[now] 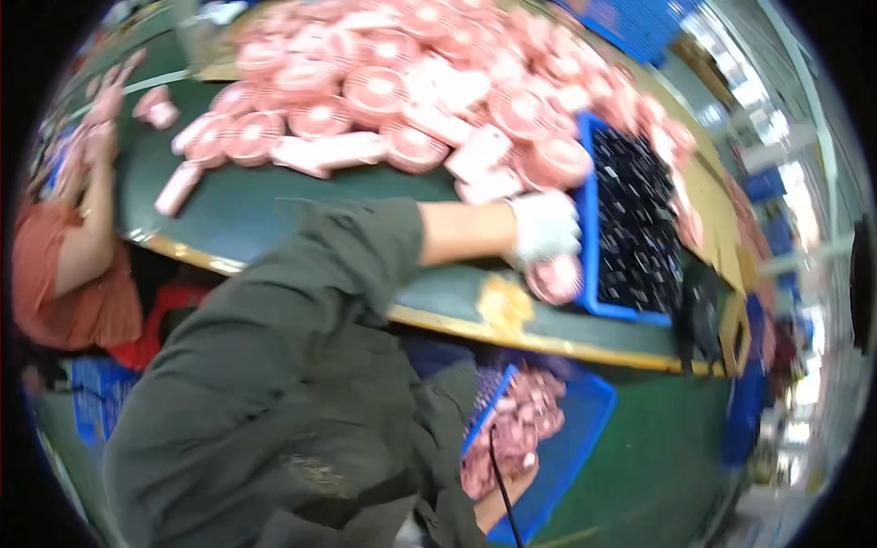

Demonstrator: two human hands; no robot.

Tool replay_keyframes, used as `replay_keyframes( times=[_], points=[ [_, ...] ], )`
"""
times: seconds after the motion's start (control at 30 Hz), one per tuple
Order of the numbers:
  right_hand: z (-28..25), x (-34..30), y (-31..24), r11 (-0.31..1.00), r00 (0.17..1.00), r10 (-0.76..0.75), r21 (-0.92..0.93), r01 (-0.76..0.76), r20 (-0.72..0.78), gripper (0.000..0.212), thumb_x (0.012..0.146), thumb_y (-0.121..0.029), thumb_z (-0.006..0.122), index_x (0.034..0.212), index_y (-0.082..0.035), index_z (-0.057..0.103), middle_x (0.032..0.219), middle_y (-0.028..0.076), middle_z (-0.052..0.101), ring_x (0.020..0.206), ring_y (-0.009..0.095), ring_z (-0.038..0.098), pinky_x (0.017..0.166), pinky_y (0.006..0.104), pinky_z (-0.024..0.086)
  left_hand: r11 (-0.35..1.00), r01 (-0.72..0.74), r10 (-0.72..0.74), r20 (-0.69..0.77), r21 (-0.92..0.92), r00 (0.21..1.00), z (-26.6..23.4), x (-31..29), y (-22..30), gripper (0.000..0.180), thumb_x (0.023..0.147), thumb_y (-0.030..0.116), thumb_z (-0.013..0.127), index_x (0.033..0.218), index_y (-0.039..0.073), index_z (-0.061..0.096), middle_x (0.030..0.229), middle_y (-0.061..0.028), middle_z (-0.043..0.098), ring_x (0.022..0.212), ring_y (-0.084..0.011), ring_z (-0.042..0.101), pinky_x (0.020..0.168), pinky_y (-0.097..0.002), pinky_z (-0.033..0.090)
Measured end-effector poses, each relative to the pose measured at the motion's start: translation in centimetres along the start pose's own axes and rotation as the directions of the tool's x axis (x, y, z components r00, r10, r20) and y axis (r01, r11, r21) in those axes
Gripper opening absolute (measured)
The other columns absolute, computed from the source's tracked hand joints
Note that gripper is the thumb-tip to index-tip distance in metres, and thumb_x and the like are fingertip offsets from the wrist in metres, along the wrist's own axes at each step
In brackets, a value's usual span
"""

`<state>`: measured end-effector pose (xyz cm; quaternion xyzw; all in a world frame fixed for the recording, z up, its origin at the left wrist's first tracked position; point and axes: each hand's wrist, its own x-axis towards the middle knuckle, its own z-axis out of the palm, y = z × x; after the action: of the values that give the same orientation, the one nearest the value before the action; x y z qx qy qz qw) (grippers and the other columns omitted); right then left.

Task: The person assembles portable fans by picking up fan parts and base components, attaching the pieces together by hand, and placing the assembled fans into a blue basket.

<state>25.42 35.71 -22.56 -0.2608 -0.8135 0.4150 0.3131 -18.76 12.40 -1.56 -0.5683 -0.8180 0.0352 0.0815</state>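
Left hand (545,228), in a white glove, is over the counter (311,196), right by the blue tray (589,215) of small black parts (635,219). Fingers look curled and close together; a pink fan part (556,280) sits just below them, at the tray's side. Blur, so can't tell if they grip it. Right hand (519,486) is low, at the pink pieces (519,420) in a blue bin (585,434) below counter level; its fingers are mostly hidden, can't tell spread or pinching. Black cable (501,477) crosses in front of the bin. Big heap of pink fan housings (393,82) along the counter's far side, flat yellow patch (505,303) near the front edge. Co-worker (68,265) at far left, arms up at more pink parts.
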Motion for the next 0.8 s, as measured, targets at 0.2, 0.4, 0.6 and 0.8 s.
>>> replay_keyframes(
  times=[0.2,0.4,0.6,0.8],
  points=[
    [-0.8,11.4,-6.7,0.994,0.981,-0.007,0.102,0.028,-0.196,0.024,0.090,-0.018,0.060,0.084,0.004,0.067,0.074,0.013,0.063,0.063,0.023,0.059,0.058,0.0364,0.051,0.996,-0.064,0.067,-0.038,0.064,0.997,0.9,1.5,1.6,0.025,0.066,0.033,0.071,0.088,0.020,0.072,0.089,0.0008,0.071,0.082,-0.0216,0.069,0.068,-0.0404,0.052],
    [6.9,21.5,-21.9,0.896,0.895,-0.445,0.014,0.445,0.038,0.023,0.093,-0.018,0.063,0.085,0.004,0.064,0.073,0.011,0.060,0.066,0.020,0.056,0.063,0.0330,0.048,1.000,-0.021,0.021,-0.026,-0.002,0.999,1.4,-0.6,2.7,0.047,0.066,0.049,0.073,0.100,0.016,0.071,0.105,-0.0015,0.069,0.097,-0.0265,0.066,0.081,-0.0547,0.045],
    [15.2,27.0,-25.6,0.416,0.520,-0.773,-0.327,0.848,0.364,0.037,0.088,-0.030,0.067,0.098,0.006,0.066,0.102,0.020,0.065,0.096,0.033,0.062,0.087,0.0402,0.049,0.994,-0.017,0.020,0.020,-0.110,1.000,0.9,-1.2,4.9,0.058,0.064,0.053,0.072,0.106,0.014,0.066,0.103,-0.0034,0.066,0.096,-0.0260,0.064,0.074,-0.0535,0.043],
    [17.1,29.4,-24.5,0.255,0.462,-0.789,-0.469,0.846,0.405,0.029,0.089,-0.031,0.065,0.094,-0.003,0.070,0.096,0.012,0.067,0.091,0.029,0.063,0.081,0.0384,0.050,0.985,-0.089,0.084,-0.040,-0.148,0.996,1.5,-1.1,4.1,0.049,0.067,0.048,0.072,0.102,0.015,0.070,0.101,-0.0046,0.068,0.097,-0.0255,0.065,0.076,-0.0491,0.049]
  ],
)
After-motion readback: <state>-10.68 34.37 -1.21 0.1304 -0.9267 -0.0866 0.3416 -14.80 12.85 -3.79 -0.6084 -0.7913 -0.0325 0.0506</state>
